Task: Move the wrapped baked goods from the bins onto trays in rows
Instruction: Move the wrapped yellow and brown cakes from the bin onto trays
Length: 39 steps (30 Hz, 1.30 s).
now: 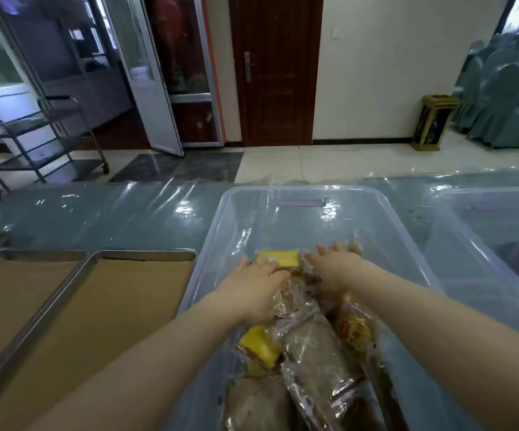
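On the sheet-covered table (112, 213), a clear plastic bin (213, 244) was noted at centre, with a second bin (485, 213) just beside it on the right. Two paper-lined metal trays (112, 306) were recorded to the left of the centre bin; no goods were seen on the parts in view. A heap of wrapped baked goods (314, 353) was found in the near half of the centre bin, its far half being bare. At the far edge of the heap, a wrapped yellow cake slice (283, 258) was observed lying flat.

The step in hand was judged to be the pick-up from the bin, with placement not yet begun. The left hand (256, 279) was laid at the slice's near left edge, and the right hand (334, 265) was set just beside its right end. The fingers (270, 269) of both hands were held straight and slightly spread; nothing was gripped. Contact with the wrapper appeared likely on the left, but could not be confirmed on the right.

For the next move, closure of the fingers on the slice would be required, followed by a lift clear of the bin wall and carriage left to a tray.
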Each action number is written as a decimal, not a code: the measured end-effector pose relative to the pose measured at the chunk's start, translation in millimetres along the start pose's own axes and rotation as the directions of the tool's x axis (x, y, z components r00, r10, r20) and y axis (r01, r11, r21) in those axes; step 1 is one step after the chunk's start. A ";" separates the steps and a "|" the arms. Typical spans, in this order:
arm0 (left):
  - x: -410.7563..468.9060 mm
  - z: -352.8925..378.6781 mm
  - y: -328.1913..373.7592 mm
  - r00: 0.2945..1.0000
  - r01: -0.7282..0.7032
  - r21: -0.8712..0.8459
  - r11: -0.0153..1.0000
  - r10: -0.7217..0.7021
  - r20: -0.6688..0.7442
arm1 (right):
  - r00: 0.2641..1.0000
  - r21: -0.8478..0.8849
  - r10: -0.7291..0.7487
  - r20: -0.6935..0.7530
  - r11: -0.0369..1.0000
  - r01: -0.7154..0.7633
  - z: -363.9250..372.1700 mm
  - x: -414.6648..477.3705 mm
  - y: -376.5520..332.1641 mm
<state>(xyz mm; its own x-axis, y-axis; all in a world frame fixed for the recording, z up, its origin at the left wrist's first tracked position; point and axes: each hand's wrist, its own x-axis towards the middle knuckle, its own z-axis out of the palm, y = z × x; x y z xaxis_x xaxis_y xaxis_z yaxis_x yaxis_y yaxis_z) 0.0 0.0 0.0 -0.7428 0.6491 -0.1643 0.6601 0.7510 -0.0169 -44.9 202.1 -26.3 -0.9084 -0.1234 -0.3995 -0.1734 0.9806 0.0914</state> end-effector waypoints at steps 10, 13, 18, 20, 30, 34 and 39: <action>12.8 43.2 -4.2 0.974 0.146 0.208 0.967 -0.177 0.140 | 0.998 -0.161 0.049 -0.039 0.985 -0.055 2.6 -11.3 -4.1; 11.1 45.8 -11.3 0.968 0.163 0.243 0.956 -0.203 0.151 | 0.999 -0.149 -0.024 -0.048 0.989 0.017 -11.8 -27.2 -7.2; 14.7 48.6 -11.8 0.963 0.158 0.248 0.956 -0.205 0.176 | 0.985 -0.106 -0.159 -0.061 0.983 0.152 -15.1 -77.6 -21.5; 16.5 47.5 -9.9 0.955 0.180 0.229 0.957 -0.225 0.191 | 0.969 -0.060 -0.226 -0.095 0.973 0.221 -3.7 -101.5 -28.9; 21.6 39.5 0.4 0.946 0.241 0.128 0.962 -0.262 0.190 | 0.996 0.167 -0.023 -0.087 0.985 0.038 11.6 -85.3 -34.9; 20.8 37.1 0.3 0.943 0.244 0.147 0.958 -0.270 0.196 | 0.995 0.215 -0.022 0.100 0.977 0.000 19.4 -69.4 -38.9; 21.5 35.0 4.5 0.925 0.257 0.141 0.956 -0.285 0.250 | 0.983 0.178 -0.091 0.158 0.982 0.062 19.4 -72.2 -42.1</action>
<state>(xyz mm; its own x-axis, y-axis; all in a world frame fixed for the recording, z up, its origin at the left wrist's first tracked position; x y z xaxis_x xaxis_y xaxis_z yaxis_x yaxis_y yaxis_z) -9.0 13.1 -38.2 -0.8476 0.3559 -0.3936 0.4562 0.8676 -0.1978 35.4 172.6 -19.0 -0.8170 -0.1867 -0.5455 -0.1593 0.9824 -0.0975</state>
